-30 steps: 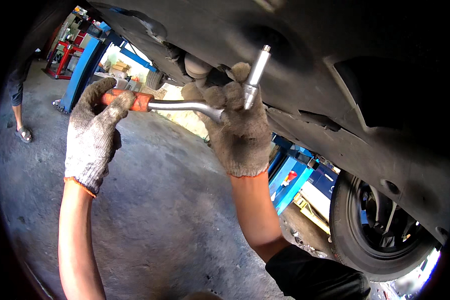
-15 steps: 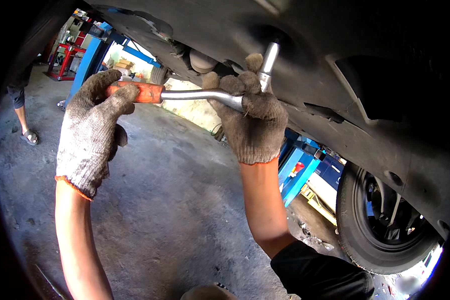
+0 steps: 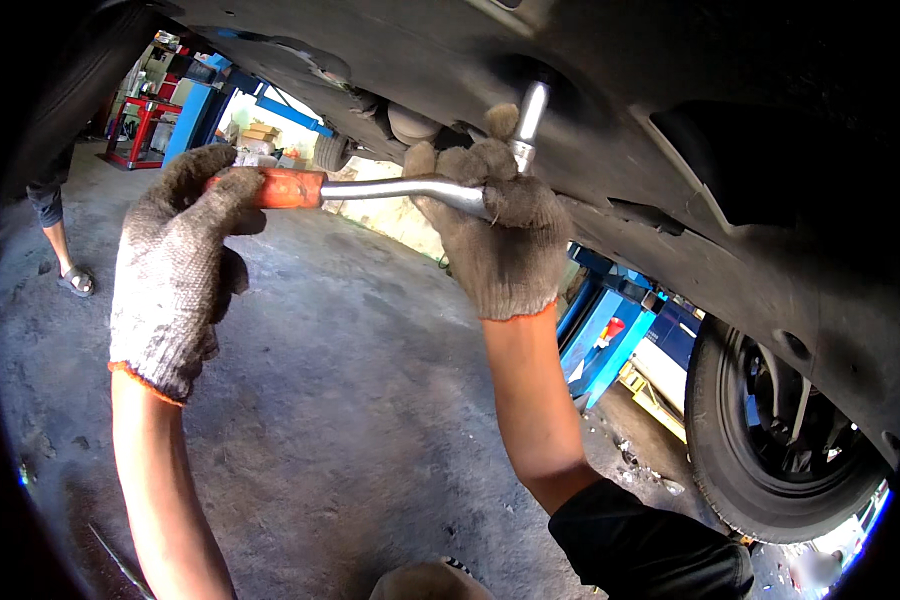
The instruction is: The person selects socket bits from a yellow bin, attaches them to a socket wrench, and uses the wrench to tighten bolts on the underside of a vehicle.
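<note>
Overhead spans the dark underside of a raised car [image 3: 610,130]. A ratchet wrench [image 3: 395,188] with an orange handle and a bent chrome shaft lies level beneath it. My left hand [image 3: 175,265], in a dirty knit glove with an orange cuff, pinches the handle's end between thumb and fingers. My gloved right hand [image 3: 505,235] is closed around the ratchet's head. A chrome socket [image 3: 531,115] rises from that head, tilted, into a round dark recess in the underbody panel. The fastener inside the recess is hidden.
A car wheel [image 3: 785,430] hangs at the right. Blue lift posts [image 3: 605,335] stand behind my right forearm and at the far left. A red rack [image 3: 140,130] is at the back left, near another person's leg [image 3: 62,245]. Concrete floor [image 3: 350,400] spreads below.
The view has shifted slightly, so the background sits a little further right. Both hands keep their hold on the ratchet wrench, which has barely moved.
</note>
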Action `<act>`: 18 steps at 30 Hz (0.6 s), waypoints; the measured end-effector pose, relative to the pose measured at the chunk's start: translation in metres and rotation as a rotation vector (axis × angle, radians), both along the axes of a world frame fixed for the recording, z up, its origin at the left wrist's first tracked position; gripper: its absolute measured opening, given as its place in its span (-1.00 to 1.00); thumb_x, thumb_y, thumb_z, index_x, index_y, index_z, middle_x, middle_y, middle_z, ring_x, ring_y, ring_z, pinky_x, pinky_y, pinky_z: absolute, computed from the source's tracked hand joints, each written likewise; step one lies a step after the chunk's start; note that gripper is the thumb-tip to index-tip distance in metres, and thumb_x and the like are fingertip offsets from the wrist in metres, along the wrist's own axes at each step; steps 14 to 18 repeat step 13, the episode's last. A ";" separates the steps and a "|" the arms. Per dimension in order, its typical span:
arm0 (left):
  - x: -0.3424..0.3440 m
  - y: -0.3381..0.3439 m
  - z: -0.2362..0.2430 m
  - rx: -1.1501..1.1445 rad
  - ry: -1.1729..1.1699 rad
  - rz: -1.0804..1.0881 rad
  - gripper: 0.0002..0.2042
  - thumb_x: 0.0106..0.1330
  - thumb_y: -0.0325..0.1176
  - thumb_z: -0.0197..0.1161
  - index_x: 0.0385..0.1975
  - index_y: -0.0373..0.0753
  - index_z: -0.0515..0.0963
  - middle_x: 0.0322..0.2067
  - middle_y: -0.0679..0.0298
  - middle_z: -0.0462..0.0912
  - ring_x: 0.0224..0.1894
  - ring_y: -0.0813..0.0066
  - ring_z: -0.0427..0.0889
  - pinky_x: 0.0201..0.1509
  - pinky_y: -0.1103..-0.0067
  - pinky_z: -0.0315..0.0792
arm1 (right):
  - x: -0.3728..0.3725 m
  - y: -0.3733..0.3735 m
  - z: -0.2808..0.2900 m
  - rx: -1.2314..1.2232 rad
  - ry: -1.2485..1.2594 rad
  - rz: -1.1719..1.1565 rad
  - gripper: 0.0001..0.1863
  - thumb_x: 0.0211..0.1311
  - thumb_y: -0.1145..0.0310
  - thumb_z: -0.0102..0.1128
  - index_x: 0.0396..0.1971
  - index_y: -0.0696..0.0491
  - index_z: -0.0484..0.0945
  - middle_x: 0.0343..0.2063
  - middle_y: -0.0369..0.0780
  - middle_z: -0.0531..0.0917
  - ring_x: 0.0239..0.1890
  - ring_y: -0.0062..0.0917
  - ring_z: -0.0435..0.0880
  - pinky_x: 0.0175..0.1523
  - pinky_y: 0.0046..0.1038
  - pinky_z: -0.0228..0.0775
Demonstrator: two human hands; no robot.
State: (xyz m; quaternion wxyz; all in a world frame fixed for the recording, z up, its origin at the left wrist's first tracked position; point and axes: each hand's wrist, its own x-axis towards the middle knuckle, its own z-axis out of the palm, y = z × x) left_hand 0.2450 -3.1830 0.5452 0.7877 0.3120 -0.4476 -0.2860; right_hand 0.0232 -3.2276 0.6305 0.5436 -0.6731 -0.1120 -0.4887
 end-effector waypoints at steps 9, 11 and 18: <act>0.018 0.026 0.001 -0.051 -0.040 0.196 -0.57 0.40 -0.14 0.25 0.17 -0.24 0.55 -0.39 0.21 0.71 -0.77 0.77 0.33 -0.73 0.77 0.15 | 0.014 0.002 -0.008 0.163 -0.040 0.183 -0.47 -0.01 0.64 0.15 0.04 -0.03 0.56 -0.44 -0.31 0.67 -0.05 -0.32 0.63 0.54 -0.01 0.06; 0.026 0.032 0.003 -0.068 -0.042 0.153 -0.58 0.41 -0.16 0.24 0.17 -0.24 0.55 -0.39 0.21 0.71 -0.78 0.79 0.30 -0.73 0.78 0.13 | 0.012 0.000 -0.004 0.173 -0.022 0.274 -0.47 -0.01 0.63 0.14 0.05 -0.02 0.58 -0.36 -0.30 0.69 0.01 -0.33 0.59 0.55 -0.03 0.01; 0.023 0.035 0.002 -0.128 -0.052 0.317 -0.58 0.43 -0.15 0.23 0.21 -0.19 0.53 -0.36 0.24 0.71 -0.78 0.81 0.27 -0.74 0.78 0.10 | 0.010 -0.011 -0.003 0.204 -0.035 0.384 -0.45 -0.03 0.65 0.14 0.06 -0.01 0.61 -0.29 -0.29 0.70 0.04 -0.36 0.57 0.57 -0.06 -0.04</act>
